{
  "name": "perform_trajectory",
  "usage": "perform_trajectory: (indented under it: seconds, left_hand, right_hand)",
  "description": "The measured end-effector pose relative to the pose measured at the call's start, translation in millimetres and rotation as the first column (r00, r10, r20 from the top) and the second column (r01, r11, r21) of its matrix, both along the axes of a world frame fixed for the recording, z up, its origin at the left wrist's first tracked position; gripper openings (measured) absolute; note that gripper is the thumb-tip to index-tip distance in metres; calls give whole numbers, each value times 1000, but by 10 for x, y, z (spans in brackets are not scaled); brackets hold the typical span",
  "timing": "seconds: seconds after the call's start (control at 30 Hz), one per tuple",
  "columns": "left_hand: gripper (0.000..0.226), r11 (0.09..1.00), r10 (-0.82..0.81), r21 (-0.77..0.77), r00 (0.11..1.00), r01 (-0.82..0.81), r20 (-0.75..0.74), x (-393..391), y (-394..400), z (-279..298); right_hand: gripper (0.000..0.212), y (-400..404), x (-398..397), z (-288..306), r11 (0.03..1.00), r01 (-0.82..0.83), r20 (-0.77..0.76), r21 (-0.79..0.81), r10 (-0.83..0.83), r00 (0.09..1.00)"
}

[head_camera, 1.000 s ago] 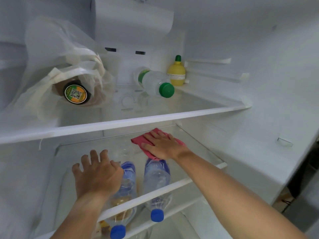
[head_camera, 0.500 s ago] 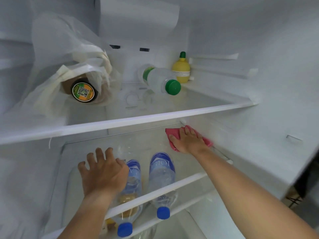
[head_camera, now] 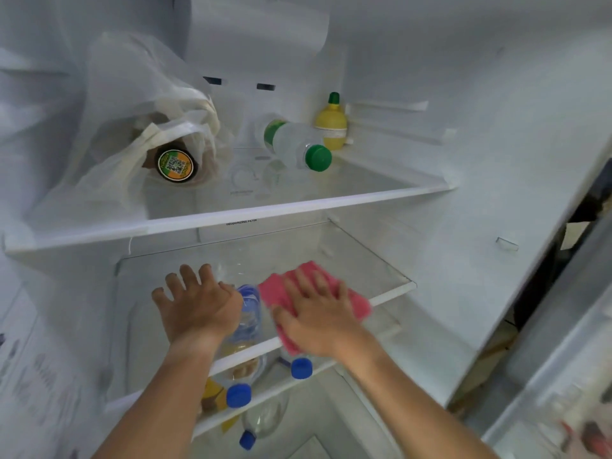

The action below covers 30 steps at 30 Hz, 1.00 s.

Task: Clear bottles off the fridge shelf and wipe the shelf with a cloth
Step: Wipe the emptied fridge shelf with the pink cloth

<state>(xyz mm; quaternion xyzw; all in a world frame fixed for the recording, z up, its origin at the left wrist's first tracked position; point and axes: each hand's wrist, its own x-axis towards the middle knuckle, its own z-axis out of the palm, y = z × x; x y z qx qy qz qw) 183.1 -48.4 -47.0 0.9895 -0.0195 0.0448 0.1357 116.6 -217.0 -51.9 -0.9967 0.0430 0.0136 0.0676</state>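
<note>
Right hand flat, hiding cloth middle; left hand splayed, covering bottle.

A pink cloth is spread flat on the glass shelf, near its front edge and right of centre, partly covered from above. Beneath the shelf, two clear bottles with blue caps are seen lying on their sides, caps toward the front. On the upper shelf a clear green-capped bottle lies on its side beside an upright yellow lemon-shaped bottle.
</note>
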Motion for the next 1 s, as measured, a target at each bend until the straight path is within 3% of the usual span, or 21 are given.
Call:
perform_trajectory:
  seconds: [0.1,0.2,0.37,0.47,0.53,0.67,0.8,0.9,1.0]
  left_hand:
    - [49,1000,6,-12,1000,-6,1,0,10,8]
    - [49,1000,-7,-9,1000,7,16,3,21,0]
    - [49,1000,-11,-1,1000,11,13,6,13,-10]
    - [49,1000,-12,2,1000,12,11,5,20,-13]
    - [49,1000,-10,8,1000,10,16,-1,17,-13]
    - [49,1000,0,7,1000,0,13,-10,10,3]
    - [48,1000,-4,-1,1000,4,24,-25,12,20]
    - [48,1000,-3,-3,1000,3,18,-22,6,29]
    - [49,1000,2,15,1000,-3,23,6,-6,11]
  right_hand:
    - [72,287,-19,-97,990,-135,41,49,133,990]
    - [70,-81,13,-62,990,-139,44,39,137,990]
    - [66,-1145,137,118,972,230,-37,-39,-231,972]
    - [68,-1126,226,101,947,315,-52,-54,-318,947]
    - [70,-826,275,70,966,255,-52,-33,-256,965]
    - [75,-130,268,-67,998,-63,-22,11,64,998]
    - [75,-316,414,-53,990,-143,-26,7,143,989]
    - [65,-793,728,85,998,68,-3,-9,-68,998]
    - [63,-897,1085,137,936,351,7,25,-352,936]
